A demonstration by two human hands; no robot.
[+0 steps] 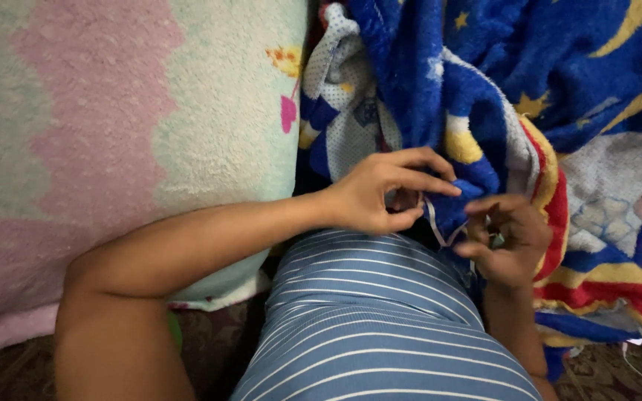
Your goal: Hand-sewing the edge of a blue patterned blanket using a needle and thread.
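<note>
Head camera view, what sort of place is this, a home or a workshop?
Probably a home, maybe a bedroom: a blue fleece blanket with stars, a pink and green fluffy blanket, and a patterned carpet underneath.

Pale fleece blanket in pink, cream and mint at left; blue white-striped shirt below; dark patterned carpet beneath.

Home, likely a bedroom or living area: fluffy pastel pink-and-green blanket fills frame left, blue fleece blanket with stars and moons upper right, patterned carpet along the bottom edge.
</note>
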